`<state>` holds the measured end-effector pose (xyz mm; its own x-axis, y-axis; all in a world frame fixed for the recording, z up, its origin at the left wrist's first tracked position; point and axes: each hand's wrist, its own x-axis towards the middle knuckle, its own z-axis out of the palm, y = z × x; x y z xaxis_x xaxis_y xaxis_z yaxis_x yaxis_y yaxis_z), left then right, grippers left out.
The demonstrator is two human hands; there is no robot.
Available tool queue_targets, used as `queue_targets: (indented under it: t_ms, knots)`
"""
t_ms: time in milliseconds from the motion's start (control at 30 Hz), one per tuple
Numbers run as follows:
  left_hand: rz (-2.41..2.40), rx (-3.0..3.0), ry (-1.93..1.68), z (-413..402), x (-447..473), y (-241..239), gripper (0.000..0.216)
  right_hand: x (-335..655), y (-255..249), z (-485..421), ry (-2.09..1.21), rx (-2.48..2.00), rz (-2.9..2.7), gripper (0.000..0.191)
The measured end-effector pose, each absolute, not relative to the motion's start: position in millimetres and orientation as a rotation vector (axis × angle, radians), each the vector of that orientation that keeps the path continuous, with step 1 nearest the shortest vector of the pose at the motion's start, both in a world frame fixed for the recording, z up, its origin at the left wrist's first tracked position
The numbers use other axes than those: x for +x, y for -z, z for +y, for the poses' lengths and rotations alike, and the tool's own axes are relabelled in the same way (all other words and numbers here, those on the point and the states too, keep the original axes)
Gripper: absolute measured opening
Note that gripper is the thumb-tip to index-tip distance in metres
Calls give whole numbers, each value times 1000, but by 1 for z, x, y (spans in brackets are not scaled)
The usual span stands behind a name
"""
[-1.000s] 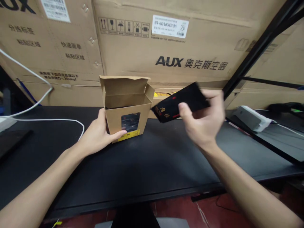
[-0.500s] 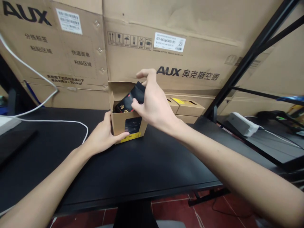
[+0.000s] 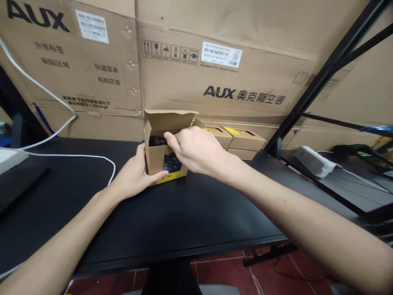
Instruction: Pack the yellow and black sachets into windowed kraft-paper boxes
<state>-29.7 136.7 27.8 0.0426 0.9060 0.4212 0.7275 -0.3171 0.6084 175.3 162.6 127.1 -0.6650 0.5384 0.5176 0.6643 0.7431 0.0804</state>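
A small brown cardboard box (image 3: 155,160) stands upright on the black table with its top flap raised. It has a dark window in front and a yellow strip along the bottom. My left hand (image 3: 135,174) is closed on the box's left side, thumb across the front. Inside the box's mouth a black packet (image 3: 157,141) shows only its upper part. My right hand (image 3: 199,149) curls over the box's right side, closed on the packet; the fingertips are hidden inside, while the thumb shows above the rim.
Similar brown boxes (image 3: 247,138) with yellow labels are stacked behind on the right. Large AUX cartons (image 3: 245,73) stand at the back of the black table (image 3: 184,221). A white cable (image 3: 76,156) runs across the left, and a black metal frame (image 3: 319,86) rises at right.
My right hand has moved down, taking the black packet lower into the box. More of the box's raised flap shows. My left hand keeps its hold.
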Motion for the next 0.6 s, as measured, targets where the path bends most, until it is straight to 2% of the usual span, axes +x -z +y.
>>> queue_targets:
  t_ms: [67, 133, 233, 400, 500, 600]
  knots:
    - [1680, 2095, -1131, 137, -30, -27, 91, 173, -130, 153, 407, -1008, -2597, 38]
    - [1684, 2106, -1134, 138, -31, -26, 92, 173, -131, 149, 430, -1035, -2608, 44]
    - [1689, 2112, -1152, 139, -32, -24, 92, 178, -125, 154, 413, -919, -2521, 49]
    - [1697, 2094, -1155, 138, -32, -25, 96, 207, -90, 177, 504, -554, -2058, 23]
    - [1708, 2075, -1147, 138, -31, -26, 98, 230, -54, 198, 476, -566, -1757, 34]
    - [1698, 2065, -1136, 137, -31, -27, 93, 243, -21, 217, 281, -693, -1680, 39]
